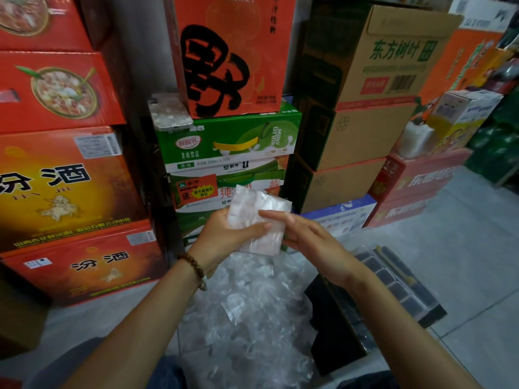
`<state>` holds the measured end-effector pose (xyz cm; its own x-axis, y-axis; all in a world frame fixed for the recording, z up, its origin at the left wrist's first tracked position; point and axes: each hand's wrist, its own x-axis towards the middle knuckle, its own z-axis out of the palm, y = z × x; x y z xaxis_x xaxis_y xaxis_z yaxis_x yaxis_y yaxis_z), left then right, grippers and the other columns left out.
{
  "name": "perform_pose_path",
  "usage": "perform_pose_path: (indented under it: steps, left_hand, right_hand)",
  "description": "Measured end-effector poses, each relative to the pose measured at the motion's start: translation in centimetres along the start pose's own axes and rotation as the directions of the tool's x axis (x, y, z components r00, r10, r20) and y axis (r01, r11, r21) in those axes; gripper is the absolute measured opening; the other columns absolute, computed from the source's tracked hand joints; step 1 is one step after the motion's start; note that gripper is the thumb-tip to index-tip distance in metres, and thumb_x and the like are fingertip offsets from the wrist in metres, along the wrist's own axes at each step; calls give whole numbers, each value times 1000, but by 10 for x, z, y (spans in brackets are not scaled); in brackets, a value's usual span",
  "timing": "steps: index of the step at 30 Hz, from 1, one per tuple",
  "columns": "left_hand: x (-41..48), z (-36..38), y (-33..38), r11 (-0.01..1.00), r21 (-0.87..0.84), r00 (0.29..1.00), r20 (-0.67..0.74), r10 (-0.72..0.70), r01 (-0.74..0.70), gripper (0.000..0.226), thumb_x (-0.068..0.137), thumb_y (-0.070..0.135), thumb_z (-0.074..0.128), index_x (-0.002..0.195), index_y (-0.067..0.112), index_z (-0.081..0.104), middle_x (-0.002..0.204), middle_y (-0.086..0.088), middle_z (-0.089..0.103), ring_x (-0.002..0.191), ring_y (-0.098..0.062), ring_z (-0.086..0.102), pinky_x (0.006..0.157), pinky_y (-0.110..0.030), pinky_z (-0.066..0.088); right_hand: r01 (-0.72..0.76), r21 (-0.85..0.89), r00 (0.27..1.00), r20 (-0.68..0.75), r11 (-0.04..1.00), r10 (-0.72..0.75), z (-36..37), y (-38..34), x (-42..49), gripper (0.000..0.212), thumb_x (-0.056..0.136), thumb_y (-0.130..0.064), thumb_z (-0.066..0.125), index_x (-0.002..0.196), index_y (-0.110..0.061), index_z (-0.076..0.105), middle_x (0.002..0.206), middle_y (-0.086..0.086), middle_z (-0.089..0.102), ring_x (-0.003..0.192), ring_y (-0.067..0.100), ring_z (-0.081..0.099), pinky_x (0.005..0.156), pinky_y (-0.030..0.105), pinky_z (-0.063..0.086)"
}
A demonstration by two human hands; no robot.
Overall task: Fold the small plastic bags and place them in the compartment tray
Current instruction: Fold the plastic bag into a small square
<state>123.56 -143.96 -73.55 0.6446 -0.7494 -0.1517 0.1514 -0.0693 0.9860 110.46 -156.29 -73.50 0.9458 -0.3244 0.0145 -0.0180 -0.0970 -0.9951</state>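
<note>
A thin, clear, crinkly bag [258,203] sits between my hands. My left hand [222,237] curls round it. My right hand [309,240] presses on it, fingers straight. A shiny pile [252,313] lies below, the dark boxy tray [393,279] beside it.

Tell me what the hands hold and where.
A small plastic bag: the left hand grips its lower left; the right hand lies flat against its right side.

Clear bag [259,213] up front, see-through heap of bags [252,313] below; black tray [404,296] gridded in dark squares; brown bead bracelet [195,269]; red carton [84,262] lettered black, green carton [196,133] showing a yellow banana [236,143], tan box [393,74] printed green
</note>
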Motion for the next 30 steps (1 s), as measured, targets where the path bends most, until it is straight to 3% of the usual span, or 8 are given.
perform_pose_path:
  steps: [8,12,16,18,22,24,26,30]
  left_hand:
    - [1,-6,3,999,-35,998,47,-39,41,27,85,16,68,111,11,64,101,-5,72,86,-14,71,63,-22,55]
    - [2,-3,-1,995,-90,999,-1,-40,40,28,84,12,68,111,7,64,102,-10,72,88,-19,70,64,-24,56]
    - [0,-1,3,990,-116,996,46,-72,77,29,88,20,64,116,12,62,108,-11,70,91,-20,70,63,-24,56]
    - [-2,-4,9,977,-175,989,103,-106,122,42,87,31,61,124,14,55,115,-12,66,84,-19,71,59,-23,56]
    - [-7,-12,20,985,-146,974,217,-60,93,80,71,56,60,143,33,34,134,-5,54,81,-31,71,59,-28,58]
    - [-12,-12,23,999,-50,975,224,15,-4,72,73,49,60,140,39,35,118,5,64,80,-31,71,62,-29,59]
    - [-13,-10,23,993,59,971,222,91,-106,57,76,35,66,130,40,45,102,1,73,76,-27,72,62,-28,58]
    - [-9,-3,14,973,112,977,85,195,-204,23,80,21,70,102,22,64,86,-1,75,60,-20,69,56,-26,56]
  right_hand:
    - [-48,33,999,0,998,48,-4,-2,1,60,86,-64,37,127,-29,63,133,-12,61,126,6,54,106,28,43]
    - [0,-47,999,52,999,3,-5,-3,-2,44,92,-36,54,134,-22,58,135,-12,59,126,5,53,102,24,45]
    - [3,-46,997,77,999,1,-8,-1,-2,63,75,-13,78,133,-20,56,133,-5,61,121,16,59,101,29,48]
    - [16,-58,1000,19,998,-15,-9,1,-1,60,71,-10,79,128,-19,60,128,-3,65,114,21,63,96,29,52]
    - [61,12,988,-142,998,-59,-11,-2,1,38,78,1,71,113,-14,68,106,-6,74,99,9,69,80,19,54]
    - [65,41,978,-200,997,-56,-13,-2,2,28,79,-12,69,107,-13,70,97,-2,76,94,12,70,81,25,57]
    - [46,65,971,-237,997,-30,-12,-1,2,27,77,-23,67,103,-15,71,96,3,76,95,16,71,81,28,58]
    - [10,123,966,-258,992,22,-9,-1,1,32,78,-31,64,105,-15,70,98,3,76,96,16,72,78,27,59]
